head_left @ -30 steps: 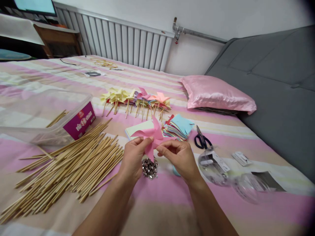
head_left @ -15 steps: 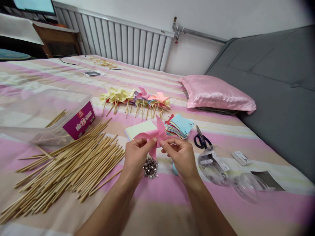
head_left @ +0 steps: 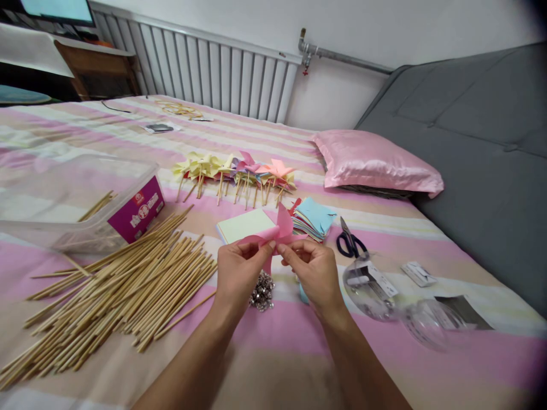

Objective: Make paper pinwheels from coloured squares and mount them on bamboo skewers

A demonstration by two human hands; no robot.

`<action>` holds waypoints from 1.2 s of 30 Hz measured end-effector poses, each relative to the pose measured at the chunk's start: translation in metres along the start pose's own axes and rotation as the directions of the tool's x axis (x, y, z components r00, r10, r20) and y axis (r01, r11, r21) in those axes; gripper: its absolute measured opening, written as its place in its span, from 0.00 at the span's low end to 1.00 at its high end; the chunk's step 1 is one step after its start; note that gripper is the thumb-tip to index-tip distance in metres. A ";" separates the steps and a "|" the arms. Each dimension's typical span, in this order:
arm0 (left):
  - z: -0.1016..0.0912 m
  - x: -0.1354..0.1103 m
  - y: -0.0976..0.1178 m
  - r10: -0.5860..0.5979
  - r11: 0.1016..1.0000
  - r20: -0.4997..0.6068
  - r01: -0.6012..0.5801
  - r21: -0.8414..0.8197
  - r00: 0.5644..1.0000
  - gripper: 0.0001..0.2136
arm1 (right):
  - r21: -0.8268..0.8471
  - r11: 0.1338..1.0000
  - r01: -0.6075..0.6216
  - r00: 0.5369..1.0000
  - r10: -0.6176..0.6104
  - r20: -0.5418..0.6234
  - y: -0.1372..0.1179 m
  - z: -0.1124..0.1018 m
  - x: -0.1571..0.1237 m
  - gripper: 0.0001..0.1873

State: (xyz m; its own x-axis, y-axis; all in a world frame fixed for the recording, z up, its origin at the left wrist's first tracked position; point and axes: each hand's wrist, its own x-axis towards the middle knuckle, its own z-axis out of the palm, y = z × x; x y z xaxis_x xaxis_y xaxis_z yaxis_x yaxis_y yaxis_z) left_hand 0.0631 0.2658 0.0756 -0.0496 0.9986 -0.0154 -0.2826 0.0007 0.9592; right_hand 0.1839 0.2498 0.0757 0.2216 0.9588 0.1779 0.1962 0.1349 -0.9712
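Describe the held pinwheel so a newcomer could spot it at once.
On the striped bed, find the left hand and right hand. The pink pinwheel is pinched between them, and unlike the stick-mounted pinwheels beyond, it shows no stick.

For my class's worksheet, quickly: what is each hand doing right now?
Left hand: closed, pinching the pink paper pinwheel.
Right hand: closed, fingertips pinching the same pinwheel near its middle.
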 end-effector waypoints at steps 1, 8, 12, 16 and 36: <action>0.000 0.000 -0.001 0.009 1.000 0.000 -0.009 0.009 1.000 0.04 | 0.001 1.000 0.000 1.000 0.000 0.003 0.000 0.000 0.000 0.11; 0.000 0.001 0.001 0.001 0.999 -0.008 0.000 0.054 1.000 0.07 | -0.026 1.000 -0.011 0.999 0.012 0.030 -0.004 0.000 -0.001 0.13; -0.003 0.004 0.006 0.026 0.999 -0.081 -0.023 0.041 0.996 0.06 | 0.010 1.000 -0.015 0.999 0.014 0.038 -0.007 -0.003 -0.002 0.12; -0.010 0.011 0.009 0.040 0.999 -0.177 -0.038 0.019 0.983 0.05 | 0.005 1.000 -0.003 0.997 0.003 -0.081 -0.005 -0.011 0.002 0.14; -0.015 0.015 0.004 -0.009 1.000 -0.197 0.008 -0.007 0.980 0.09 | -0.643 0.734 0.218 0.884 0.131 0.449 0.036 0.009 0.004 0.11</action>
State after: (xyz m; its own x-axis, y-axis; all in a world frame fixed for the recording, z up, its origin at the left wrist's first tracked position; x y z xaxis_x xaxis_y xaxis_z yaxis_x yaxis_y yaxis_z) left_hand 0.0465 0.2802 0.0748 -0.2349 0.9688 -0.0795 -0.2896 0.0083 0.9571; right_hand 0.1833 0.2603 0.0400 -0.2069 0.9775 -0.0405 0.8068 0.1471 -0.5722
